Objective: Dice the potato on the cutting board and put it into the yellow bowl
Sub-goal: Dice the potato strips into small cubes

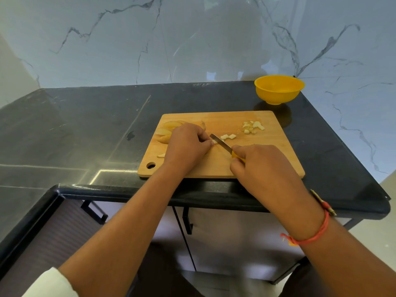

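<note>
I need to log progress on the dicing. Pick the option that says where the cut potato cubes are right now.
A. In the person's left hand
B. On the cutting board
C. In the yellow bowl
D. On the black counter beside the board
B. The potato cubes lie in small piles on the cutting board, right of the knife, while the yellow bowl behind the board looks empty.

Veined marble wall (192,39) behind glossy black counter (85,125).
</note>
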Demonstrator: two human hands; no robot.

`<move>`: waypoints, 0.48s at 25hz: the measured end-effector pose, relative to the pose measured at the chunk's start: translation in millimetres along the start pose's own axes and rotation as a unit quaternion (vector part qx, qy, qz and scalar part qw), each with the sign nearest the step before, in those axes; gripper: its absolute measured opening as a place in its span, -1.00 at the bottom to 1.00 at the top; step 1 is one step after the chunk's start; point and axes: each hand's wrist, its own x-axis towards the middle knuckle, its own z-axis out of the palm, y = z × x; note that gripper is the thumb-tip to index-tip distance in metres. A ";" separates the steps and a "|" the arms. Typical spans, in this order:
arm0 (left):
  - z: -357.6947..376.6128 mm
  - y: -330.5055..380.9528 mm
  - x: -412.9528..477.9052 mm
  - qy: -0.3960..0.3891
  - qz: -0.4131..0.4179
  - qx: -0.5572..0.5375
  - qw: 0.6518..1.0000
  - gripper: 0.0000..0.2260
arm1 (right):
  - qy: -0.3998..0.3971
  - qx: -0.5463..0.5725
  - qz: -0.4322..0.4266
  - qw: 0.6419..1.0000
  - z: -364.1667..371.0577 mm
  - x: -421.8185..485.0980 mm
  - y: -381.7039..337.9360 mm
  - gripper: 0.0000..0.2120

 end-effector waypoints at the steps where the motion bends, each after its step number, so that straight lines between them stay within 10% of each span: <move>1: 0.4 0.6 -0.4 0.004 -0.001 0.003 1.000 -0.94 | -0.006 -0.002 0.000 1.000 -2.3 -1.1 0.5 -0.67; 12: -2.3 -0.1 0.4 -0.020 0.027 -0.003 0.999 -0.87 | -0.032 -0.010 0.010 0.999 -2.9 -1.1 -2.3 -0.67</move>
